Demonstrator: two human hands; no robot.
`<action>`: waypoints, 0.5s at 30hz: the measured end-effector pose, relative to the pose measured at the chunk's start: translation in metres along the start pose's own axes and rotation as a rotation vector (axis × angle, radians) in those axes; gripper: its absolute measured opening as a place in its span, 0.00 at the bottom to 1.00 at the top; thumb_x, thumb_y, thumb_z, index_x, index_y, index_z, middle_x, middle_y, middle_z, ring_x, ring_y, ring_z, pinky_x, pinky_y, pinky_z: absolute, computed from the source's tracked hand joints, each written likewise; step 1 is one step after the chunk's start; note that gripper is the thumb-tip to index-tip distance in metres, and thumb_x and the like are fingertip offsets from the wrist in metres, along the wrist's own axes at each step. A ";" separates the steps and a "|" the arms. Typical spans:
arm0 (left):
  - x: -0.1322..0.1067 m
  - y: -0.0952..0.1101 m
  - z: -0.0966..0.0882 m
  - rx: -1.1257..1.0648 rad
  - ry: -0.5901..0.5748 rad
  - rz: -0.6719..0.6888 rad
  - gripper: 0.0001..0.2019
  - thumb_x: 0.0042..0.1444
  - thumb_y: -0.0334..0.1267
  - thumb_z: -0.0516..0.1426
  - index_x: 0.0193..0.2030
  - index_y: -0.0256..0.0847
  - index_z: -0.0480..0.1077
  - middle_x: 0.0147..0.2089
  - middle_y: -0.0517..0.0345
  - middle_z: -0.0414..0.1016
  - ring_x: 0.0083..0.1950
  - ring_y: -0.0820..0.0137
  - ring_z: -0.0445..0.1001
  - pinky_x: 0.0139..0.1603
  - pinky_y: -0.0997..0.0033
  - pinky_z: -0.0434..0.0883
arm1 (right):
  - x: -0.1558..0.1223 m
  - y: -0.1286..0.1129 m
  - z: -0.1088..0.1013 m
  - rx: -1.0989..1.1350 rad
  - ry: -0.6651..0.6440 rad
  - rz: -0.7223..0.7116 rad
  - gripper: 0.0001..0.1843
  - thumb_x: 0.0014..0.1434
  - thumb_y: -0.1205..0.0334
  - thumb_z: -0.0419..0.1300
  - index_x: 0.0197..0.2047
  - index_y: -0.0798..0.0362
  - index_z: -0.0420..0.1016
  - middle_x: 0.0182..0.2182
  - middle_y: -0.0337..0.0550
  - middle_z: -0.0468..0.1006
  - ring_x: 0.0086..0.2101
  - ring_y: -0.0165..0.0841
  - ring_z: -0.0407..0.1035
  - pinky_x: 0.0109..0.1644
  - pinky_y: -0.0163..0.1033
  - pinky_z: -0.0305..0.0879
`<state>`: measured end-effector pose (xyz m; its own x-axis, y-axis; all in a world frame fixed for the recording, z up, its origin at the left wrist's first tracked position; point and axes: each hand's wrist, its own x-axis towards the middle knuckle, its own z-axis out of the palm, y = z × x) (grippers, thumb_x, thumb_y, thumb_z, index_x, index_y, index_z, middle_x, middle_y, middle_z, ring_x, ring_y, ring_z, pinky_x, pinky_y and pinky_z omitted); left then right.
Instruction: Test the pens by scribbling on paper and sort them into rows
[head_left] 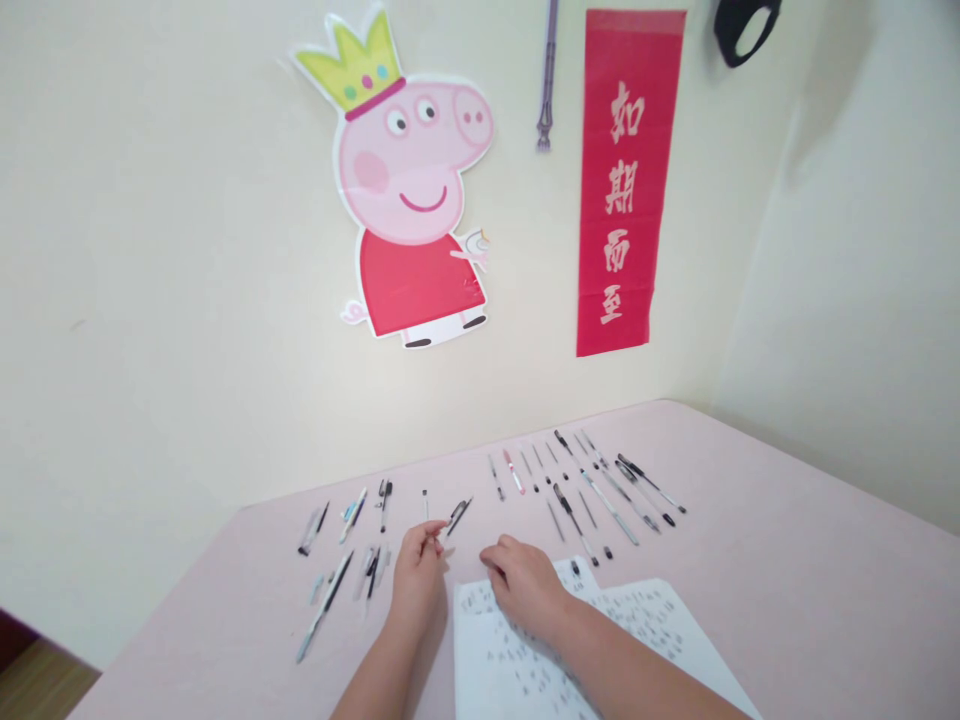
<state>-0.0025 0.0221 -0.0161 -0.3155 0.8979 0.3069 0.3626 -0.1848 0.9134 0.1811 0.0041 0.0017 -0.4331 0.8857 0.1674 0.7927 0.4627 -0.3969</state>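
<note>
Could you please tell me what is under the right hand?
White paper with dark handwriting extends beneath the right hand; its fingers reach over the pink tabletop. Whatever lies directly below the hand is covered, so I cannot tell.

Slim pens [610,507] in loose slanted rows

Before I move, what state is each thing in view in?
Left hand: fingers bent beside a dark pen; grip unclear.
Right hand: fingers curled, partly over paper.
Paper: flat, written on.
Left-side pens: lying spread out.
Right-side pens: lying spread out.
Red banner: unrolled on the wall.
Pig cutout: upright on the wall.
</note>
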 end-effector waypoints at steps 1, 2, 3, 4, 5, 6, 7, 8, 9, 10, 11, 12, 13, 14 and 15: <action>-0.003 0.001 -0.001 -0.043 -0.004 -0.029 0.13 0.51 0.39 0.50 0.39 0.39 0.72 0.27 0.58 0.69 0.31 0.69 0.70 0.36 0.66 0.70 | 0.000 0.000 0.000 0.000 0.001 0.000 0.13 0.58 0.69 0.50 0.40 0.50 0.74 0.36 0.42 0.73 0.36 0.32 0.68 0.38 0.33 0.55; -0.005 0.002 -0.001 -0.089 -0.014 -0.055 0.13 0.52 0.40 0.50 0.40 0.38 0.71 0.27 0.58 0.69 0.31 0.70 0.70 0.36 0.67 0.70 | 0.000 0.000 0.000 -0.001 0.002 0.001 0.13 0.57 0.69 0.50 0.40 0.50 0.74 0.35 0.42 0.73 0.36 0.32 0.68 0.37 0.33 0.55; -0.007 0.004 -0.001 -0.133 -0.026 -0.078 0.14 0.52 0.41 0.51 0.41 0.38 0.71 0.28 0.58 0.70 0.31 0.70 0.71 0.36 0.67 0.70 | 0.000 0.000 0.000 -0.002 0.004 0.002 0.13 0.57 0.69 0.50 0.39 0.50 0.74 0.35 0.42 0.73 0.36 0.32 0.68 0.37 0.33 0.55; -0.008 0.006 -0.001 -0.170 -0.038 -0.102 0.15 0.52 0.43 0.51 0.42 0.38 0.70 0.29 0.57 0.71 0.32 0.69 0.72 0.37 0.67 0.71 | 0.000 0.000 0.000 -0.001 0.007 0.003 0.13 0.57 0.69 0.50 0.39 0.50 0.74 0.35 0.42 0.73 0.36 0.32 0.68 0.37 0.33 0.55; -0.009 0.008 -0.001 -0.202 -0.048 -0.126 0.15 0.52 0.44 0.52 0.43 0.38 0.70 0.31 0.56 0.73 0.33 0.69 0.72 0.38 0.66 0.71 | 0.000 0.000 0.000 0.002 0.010 0.003 0.13 0.57 0.69 0.50 0.39 0.50 0.74 0.35 0.42 0.73 0.36 0.32 0.68 0.37 0.33 0.55; -0.010 0.011 -0.001 -0.228 -0.055 -0.149 0.16 0.52 0.45 0.53 0.43 0.38 0.69 0.33 0.54 0.74 0.34 0.69 0.73 0.39 0.66 0.71 | 0.000 0.000 0.000 0.007 0.012 0.003 0.13 0.57 0.69 0.50 0.40 0.50 0.74 0.35 0.41 0.73 0.36 0.32 0.68 0.37 0.33 0.55; -0.011 0.014 -0.002 -0.254 -0.059 -0.170 0.17 0.51 0.47 0.53 0.43 0.38 0.69 0.36 0.52 0.74 0.36 0.68 0.74 0.39 0.65 0.72 | 0.000 0.000 0.000 0.012 0.013 0.002 0.14 0.58 0.69 0.50 0.40 0.50 0.74 0.35 0.41 0.73 0.36 0.32 0.68 0.38 0.33 0.55; -0.012 0.017 -0.002 -0.279 -0.062 -0.186 0.17 0.52 0.48 0.53 0.43 0.38 0.69 0.39 0.51 0.74 0.37 0.67 0.75 0.40 0.64 0.72 | 0.000 0.000 0.001 0.017 0.013 0.003 0.14 0.58 0.69 0.49 0.41 0.49 0.74 0.36 0.41 0.73 0.37 0.32 0.68 0.38 0.33 0.55; -0.013 0.020 -0.003 -0.299 -0.069 -0.194 0.18 0.52 0.48 0.53 0.43 0.38 0.69 0.42 0.50 0.74 0.38 0.66 0.75 0.41 0.63 0.72 | 0.001 0.000 0.001 0.020 0.011 0.005 0.14 0.58 0.69 0.49 0.42 0.49 0.74 0.36 0.41 0.73 0.37 0.32 0.68 0.38 0.33 0.55; -0.013 0.022 -0.004 -0.313 -0.079 -0.194 0.18 0.52 0.48 0.53 0.43 0.38 0.69 0.44 0.49 0.74 0.40 0.66 0.75 0.41 0.63 0.73 | 0.001 0.000 0.002 0.020 0.010 0.008 0.14 0.58 0.69 0.49 0.42 0.49 0.74 0.36 0.42 0.73 0.37 0.32 0.68 0.39 0.33 0.55; -0.014 0.024 -0.005 -0.320 -0.091 -0.188 0.17 0.53 0.48 0.52 0.43 0.38 0.69 0.45 0.48 0.73 0.41 0.65 0.75 0.42 0.62 0.73 | 0.001 0.001 0.002 0.019 0.008 0.011 0.14 0.58 0.69 0.50 0.42 0.49 0.74 0.36 0.42 0.73 0.37 0.32 0.68 0.39 0.33 0.56; -0.014 0.024 -0.005 -0.322 -0.103 -0.178 0.17 0.53 0.47 0.52 0.43 0.38 0.69 0.46 0.48 0.73 0.41 0.65 0.75 0.43 0.62 0.73 | 0.001 0.001 0.002 0.016 0.006 0.015 0.14 0.58 0.68 0.50 0.42 0.49 0.74 0.36 0.41 0.73 0.37 0.32 0.68 0.39 0.33 0.56; -0.015 0.024 -0.006 -0.320 -0.114 -0.166 0.16 0.53 0.46 0.52 0.43 0.38 0.69 0.46 0.48 0.73 0.41 0.64 0.75 0.43 0.61 0.73 | 0.001 0.001 0.003 0.015 0.006 0.018 0.14 0.58 0.68 0.50 0.42 0.49 0.74 0.36 0.41 0.73 0.37 0.32 0.68 0.39 0.33 0.56; -0.015 0.023 -0.005 -0.314 -0.123 -0.152 0.16 0.53 0.44 0.52 0.43 0.38 0.69 0.46 0.48 0.74 0.42 0.64 0.75 0.43 0.61 0.73 | 0.001 0.001 0.003 0.014 0.005 0.019 0.14 0.58 0.68 0.50 0.42 0.49 0.74 0.36 0.41 0.73 0.37 0.32 0.68 0.39 0.33 0.56; -0.014 0.021 -0.005 -0.306 -0.128 -0.138 0.15 0.52 0.43 0.52 0.43 0.38 0.70 0.45 0.48 0.74 0.42 0.64 0.75 0.42 0.61 0.73 | 0.001 0.001 0.003 0.016 0.005 0.020 0.14 0.58 0.68 0.50 0.42 0.49 0.74 0.36 0.41 0.73 0.37 0.32 0.69 0.39 0.33 0.56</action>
<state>0.0053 0.0036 0.0000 -0.2240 0.9619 0.1565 0.0386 -0.1517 0.9877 0.1801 0.0057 -0.0017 -0.4151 0.8949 0.1641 0.7943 0.4444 -0.4143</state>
